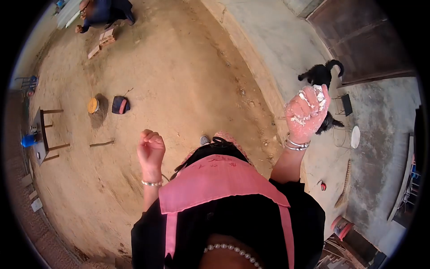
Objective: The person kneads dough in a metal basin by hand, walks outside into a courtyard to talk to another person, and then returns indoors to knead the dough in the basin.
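Note:
My right hand (308, 114) is raised at the right, closed in a fist. White, dough-like paste (320, 96) shows between its fingers and is smeared over the knuckles; silver bangles circle the wrist. At the left, my left hand (151, 148) is held up with its fingers curled in and nothing visible in them. A beaded bracelet (152, 183) sits on that wrist. Between the hands, a pink apron (215, 179) covers my front. Behind my right hand stands a black dog (319, 74), partly hidden by it.
A raised concrete strip (264, 40) edges the dirt yard. Left are a table (42, 134), a yellow-lidded bucket (93, 105) and a dark bag (120, 105). A person (105, 11) bends near some bricks (106, 38). A stool (355, 137) and red bucket (341, 227) stand right.

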Available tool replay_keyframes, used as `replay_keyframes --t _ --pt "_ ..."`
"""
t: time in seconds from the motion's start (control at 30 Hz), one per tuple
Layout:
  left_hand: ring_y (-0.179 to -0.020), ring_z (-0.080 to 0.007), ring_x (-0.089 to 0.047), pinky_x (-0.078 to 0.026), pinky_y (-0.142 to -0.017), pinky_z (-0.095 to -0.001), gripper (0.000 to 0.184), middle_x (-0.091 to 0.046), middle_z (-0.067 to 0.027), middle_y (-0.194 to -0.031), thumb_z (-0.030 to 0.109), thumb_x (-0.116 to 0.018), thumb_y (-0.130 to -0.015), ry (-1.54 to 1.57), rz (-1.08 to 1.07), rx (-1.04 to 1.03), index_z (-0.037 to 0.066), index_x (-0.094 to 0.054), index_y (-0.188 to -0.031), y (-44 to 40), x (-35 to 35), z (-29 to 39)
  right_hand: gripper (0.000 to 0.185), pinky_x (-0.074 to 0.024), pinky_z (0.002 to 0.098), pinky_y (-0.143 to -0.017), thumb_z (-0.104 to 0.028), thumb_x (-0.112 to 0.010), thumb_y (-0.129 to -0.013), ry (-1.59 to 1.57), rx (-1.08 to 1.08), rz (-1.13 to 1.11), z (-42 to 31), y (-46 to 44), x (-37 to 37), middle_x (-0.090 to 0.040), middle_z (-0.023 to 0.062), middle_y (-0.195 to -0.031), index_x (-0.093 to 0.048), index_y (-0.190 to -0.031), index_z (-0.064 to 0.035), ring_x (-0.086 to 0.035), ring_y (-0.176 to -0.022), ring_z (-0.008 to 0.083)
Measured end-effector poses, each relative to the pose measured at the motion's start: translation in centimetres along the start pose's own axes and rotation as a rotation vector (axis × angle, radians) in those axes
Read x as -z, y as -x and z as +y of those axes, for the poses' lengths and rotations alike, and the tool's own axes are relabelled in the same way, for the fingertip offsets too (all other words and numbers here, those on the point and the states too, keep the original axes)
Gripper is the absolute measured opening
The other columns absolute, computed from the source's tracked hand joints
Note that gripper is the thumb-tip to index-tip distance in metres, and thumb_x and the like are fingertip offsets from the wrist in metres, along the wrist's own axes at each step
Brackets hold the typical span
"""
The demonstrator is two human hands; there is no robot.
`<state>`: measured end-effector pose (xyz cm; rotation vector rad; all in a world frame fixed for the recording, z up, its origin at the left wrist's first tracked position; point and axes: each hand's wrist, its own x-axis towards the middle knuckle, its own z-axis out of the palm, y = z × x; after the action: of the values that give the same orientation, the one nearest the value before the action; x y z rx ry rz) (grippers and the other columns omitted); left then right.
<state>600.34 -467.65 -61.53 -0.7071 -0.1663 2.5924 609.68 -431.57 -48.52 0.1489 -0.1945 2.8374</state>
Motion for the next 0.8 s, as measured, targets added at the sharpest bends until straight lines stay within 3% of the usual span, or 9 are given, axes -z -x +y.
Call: replay_keyframes --t 0.13,0.23,0.37,0.53,0.7,0.8 --pt "-0.061 -0.0106 -0.047 -0.040 -0.060 -0.0238 0.010 -0.055 -0.0021 -0.072 0.002 -0.046 -0.084 -0.068 -0.040 0.160 0.006 -0.053 -0.078 -15.6 -9.3 -3.3 0.045 -0.0213 0.0255 -0.040 -0.035 -0.037 -0.091 0.046 0.103 0.006 -3.2 -11.6 2.0 -0.034 -0.0019 -0.047 -0.035 -0.052 -0.0115 -0.027 -0.041 0.0102" --pt "-0.062 -0.0101 -0.047 -0.040 -0.059 -0.0240 0.009 -0.055 -0.0021 -0.072 0.001 -0.046 -0.084 -0.077 0.007 0.162 0.005 -0.053 -0.079 -26.7 -12.8 -3.8 0.044 -0.0205 0.0257 -0.039 -0.035 -0.036 -0.091 0.056 0.163 0.051 -5.7 -21.5 6.3 -0.031 -0.0013 -0.045 -0.035 -0.054 -0.0110 -0.026 -0.040 0.0094" --pt "-0.062 -0.0104 -0.047 -0.041 -0.060 -0.0239 0.008 -0.055 -0.0016 -0.072 0.001 -0.046 -0.083 -0.033 0.105 0.033 0.004 -0.052 -0.078 -38.1 -16.0 0.2 0.044 -0.0202 0.0260 -0.038 -0.034 -0.036 -0.091 0.065 0.109 -0.025 -6.6 -36.9 10.2 -0.034 -0.0009 -0.047 -0.036 -0.054 -0.0105 -0.027 -0.040 0.0092" --pt "-0.062 -0.0104 -0.047 -0.041 -0.060 -0.0240 0.009 -0.053 -0.0010 -0.073 0.002 -0.045 -0.084 -0.017 0.090 -0.172 0.003 -0.051 -0.077 -46.8 -26.6 2.7 0.044 -0.0215 0.0259 -0.039 -0.035 -0.035 -0.091 -0.032 0.008 -0.006 -5.6 -59.2 10.5 -0.038 -0.0007 -0.050 -0.037 -0.055 -0.0098 -0.029 -0.040 0.0101" --pt "-0.059 -0.0113 -0.048 -0.041 -0.061 -0.0244 0.009 -0.052 0.0002 -0.067 0.001 -0.044 -0.081 0.097 0.219 -0.401 0.003 -0.051 -0.076 -58.6 -28.9 10.9 0.044 -0.0224 0.0266 -0.040 -0.035 -0.034 -0.092 -0.050 -0.142 -0.083 -0.8 -78.6 15.7 -0.039 -0.0007 -0.051 -0.037 -0.056 -0.0097 -0.029 -0.040 0.0106" --pt "-0.059 -0.0112 -0.046 -0.041 -0.060 -0.0244 0.008 -0.051 -0.0002 -0.066 0.001 -0.045 -0.080 0.173 0.208 -0.356 0.004 -0.050 -0.076 -68.7 -32.2 15.2 0.044 -0.0225 0.0267 -0.040 -0.035 -0.034 -0.092 -0.039 -0.147 -0.048 3.1 -89.8 16.9 -0.039 -0.0006 -0.052 -0.037 -0.056 -0.0100 -0.028 -0.040 0.0106"
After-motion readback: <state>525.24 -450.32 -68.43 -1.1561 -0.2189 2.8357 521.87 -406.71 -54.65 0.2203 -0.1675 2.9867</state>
